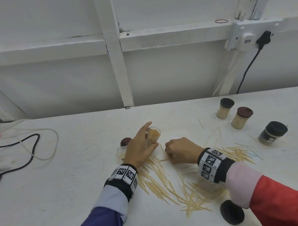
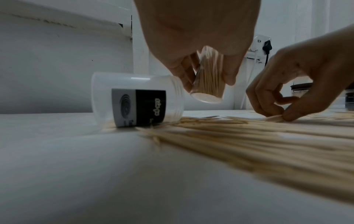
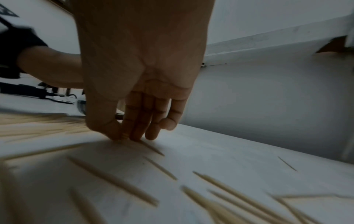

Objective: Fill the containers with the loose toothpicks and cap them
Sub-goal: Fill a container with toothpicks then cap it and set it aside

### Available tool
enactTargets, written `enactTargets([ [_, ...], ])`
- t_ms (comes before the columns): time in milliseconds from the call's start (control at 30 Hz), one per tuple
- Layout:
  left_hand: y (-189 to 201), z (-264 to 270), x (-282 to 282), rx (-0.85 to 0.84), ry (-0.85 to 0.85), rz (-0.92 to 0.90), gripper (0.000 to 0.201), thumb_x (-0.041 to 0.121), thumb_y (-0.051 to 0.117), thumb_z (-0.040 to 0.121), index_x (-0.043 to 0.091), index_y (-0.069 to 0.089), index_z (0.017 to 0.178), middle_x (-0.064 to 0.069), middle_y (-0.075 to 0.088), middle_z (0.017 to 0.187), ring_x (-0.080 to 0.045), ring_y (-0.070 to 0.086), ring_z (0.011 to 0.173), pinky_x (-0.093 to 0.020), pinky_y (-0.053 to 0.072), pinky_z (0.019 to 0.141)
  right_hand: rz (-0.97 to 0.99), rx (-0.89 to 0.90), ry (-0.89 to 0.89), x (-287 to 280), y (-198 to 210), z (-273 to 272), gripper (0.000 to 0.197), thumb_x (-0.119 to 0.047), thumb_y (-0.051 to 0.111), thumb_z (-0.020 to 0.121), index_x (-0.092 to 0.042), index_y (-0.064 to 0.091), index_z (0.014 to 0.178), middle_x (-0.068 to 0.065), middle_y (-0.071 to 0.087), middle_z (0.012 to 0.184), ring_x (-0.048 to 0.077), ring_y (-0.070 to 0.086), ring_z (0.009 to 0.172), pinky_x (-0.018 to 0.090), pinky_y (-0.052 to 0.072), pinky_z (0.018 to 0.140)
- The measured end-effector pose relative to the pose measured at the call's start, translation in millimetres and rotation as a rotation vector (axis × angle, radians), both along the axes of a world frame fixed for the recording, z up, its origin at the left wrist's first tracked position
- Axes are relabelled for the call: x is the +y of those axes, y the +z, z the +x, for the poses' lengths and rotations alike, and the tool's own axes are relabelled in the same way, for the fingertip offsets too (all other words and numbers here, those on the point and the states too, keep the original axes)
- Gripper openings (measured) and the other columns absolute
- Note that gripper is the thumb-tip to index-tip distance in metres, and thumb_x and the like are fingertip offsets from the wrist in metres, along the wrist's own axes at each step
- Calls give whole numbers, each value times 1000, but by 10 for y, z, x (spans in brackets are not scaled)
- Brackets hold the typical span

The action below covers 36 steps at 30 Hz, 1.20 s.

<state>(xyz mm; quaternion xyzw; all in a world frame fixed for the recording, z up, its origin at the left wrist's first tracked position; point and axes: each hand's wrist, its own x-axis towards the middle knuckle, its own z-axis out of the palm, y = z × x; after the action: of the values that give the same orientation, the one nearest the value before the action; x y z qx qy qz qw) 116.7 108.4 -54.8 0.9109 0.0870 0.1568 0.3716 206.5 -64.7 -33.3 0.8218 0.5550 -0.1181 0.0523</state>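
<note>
My left hand wraps its grip round the small clear plastic jar of toothpicks, uncapped and nearly full, tilted just above the white tabletop. My right hand has thumb and fingertips pinching a few thin pale wooden toothpicks off the scattered heap beside it.

I judge the sticks feather-light, stiff yet snappable, pointed at the ends and prone to roll, so they are best taken mid-length in small aligned bundles. The jar looks light and smooth-walled, so I'd hold it round the middle.

A second clear jar with a grey-and-black label lies on its side beside my left hand; its white lettering is too blurred to read. Three capped jars stand well apart at the far right, labels illegible.
</note>
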Motion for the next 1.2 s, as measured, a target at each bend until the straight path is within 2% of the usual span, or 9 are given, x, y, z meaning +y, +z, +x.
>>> enactTargets([
  [133, -3, 7, 11, 15, 1, 6, 82, 30, 77, 82, 31, 28, 148, 2, 54, 138, -13, 54, 122, -34, 50, 98, 57, 193, -123, -90, 88, 111, 8, -23, 57, 86, -17, 61, 89, -5, 62, 88, 13, 54, 76, 27, 39, 65],
  [233, -5, 14, 13, 32, 7, 11, 82, 26, 77, 82, 30, 28, 149, 1, 54, 139, -14, 54, 123, -33, 49, 98, 220, 519, -206, -177, 315, 241, 2, -15, 62, 85, -14, 63, 83, -5, 67, 75, 10, 60, 65, 28, 50, 63],
  [300, -9, 17, 16, 32, 6, 15, 81, 23, 76, 82, 30, 30, 148, 3, 54, 138, -14, 54, 123, -31, 49, 98, 334, 623, -221, -209, 475, 310, 3, -10, 64, 87, -10, 65, 84, -2, 68, 73, 10, 61, 64, 26, 52, 63],
  [400, -22, 15, 19, 28, -8, 16, 77, 19, 76, 82, 30, 35, 146, 5, 55, 136, -13, 54, 122, -28, 48, 97, 422, 485, -229, -172, 601, 392, 6, -16, 64, 88, -17, 64, 83, -6, 67, 75, 11, 60, 69, 27, 49, 65],
  [533, -38, 17, 9, 34, -50, 24, 71, 18, 75, 82, 29, 40, 143, 7, 55, 134, -10, 55, 120, -18, 43, 95, 326, 212, -225, -31, 599, 358, 5, -24, 59, 90, -22, 62, 86, -12, 61, 78, 12, 57, 75, 25, 43, 63],
  [733, -26, 9, -5, 22, -79, 24, 69, 22, 75, 83, 26, 41, 143, 7, 57, 132, -9, 57, 115, -20, 44, 94, 319, 2, -150, 200, 585, 162, 15, -22, 55, 95, -15, 68, 98, -2, 64, 97, 18, 60, 88, 30, 47, 73],
  [833, -13, 9, -13, 20, -86, -8, 71, 28, 76, 82, 27, 39, 143, 8, 59, 128, -10, 59, 110, -31, 50, 93, 368, 29, -136, 297, 586, 121, 13, -17, 60, 92, -16, 72, 97, -1, 66, 97, 18, 60, 87, 29, 44, 71],
  [933, -7, 2, -21, 20, -101, -39, 72, 33, 76, 82, 29, 37, 142, 11, 60, 125, -9, 60, 109, -31, 51, 93, 442, 116, -166, 348, 576, 112, 14, -11, 65, 86, -17, 74, 94, -3, 71, 91, 15, 60, 82, 26, 43, 69],
  [1200, 22, -12, -30, -15, -92, -112, 77, 35, 77, 81, 32, 33, 144, 15, 57, 121, -7, 61, 108, -33, 51, 96, 619, 249, -236, 299, 485, 207, 11, -26, 65, 90, -25, 71, 100, -13, 69, 90, 6, 53, 79, 30, 45, 73],
])
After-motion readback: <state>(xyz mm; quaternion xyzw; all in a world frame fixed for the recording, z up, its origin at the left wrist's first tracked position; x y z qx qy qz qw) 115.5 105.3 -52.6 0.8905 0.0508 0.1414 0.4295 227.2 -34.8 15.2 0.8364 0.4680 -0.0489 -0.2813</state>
